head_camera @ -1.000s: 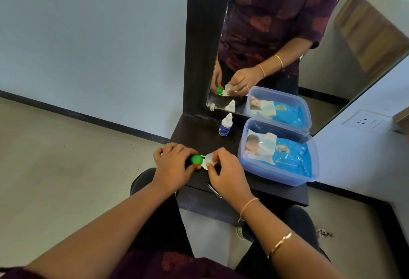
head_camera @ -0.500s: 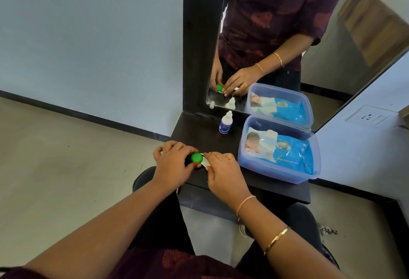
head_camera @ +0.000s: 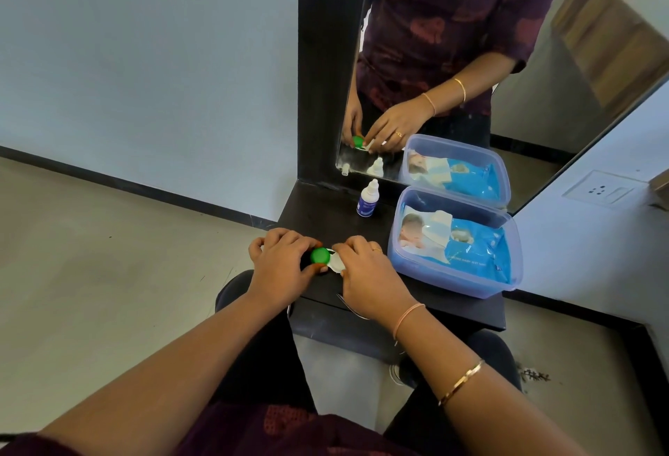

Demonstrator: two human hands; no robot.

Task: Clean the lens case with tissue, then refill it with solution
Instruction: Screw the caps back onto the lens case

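Gripping lens case point(head_camera: 320, 255) with left hand point(head_camera: 280, 263), pinching apparent tissue point(head_camera: 336, 263) against it with right hand point(head_camera: 365, 274); wiping underway, refill from solution bottle point(head_camera: 367, 200) not yet begun.

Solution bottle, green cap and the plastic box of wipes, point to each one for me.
solution bottle point(head_camera: 365, 207): head view, on its blue label.
green cap point(head_camera: 320, 255): head view, on the cap's top face.
plastic box point(head_camera: 445, 276): head view, on its front wall.

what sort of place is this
Probably a dressing corner in a home: a dark-framed mirror stands over a small dark shelf, which holds a dropper bottle and a tub of baby wipes.
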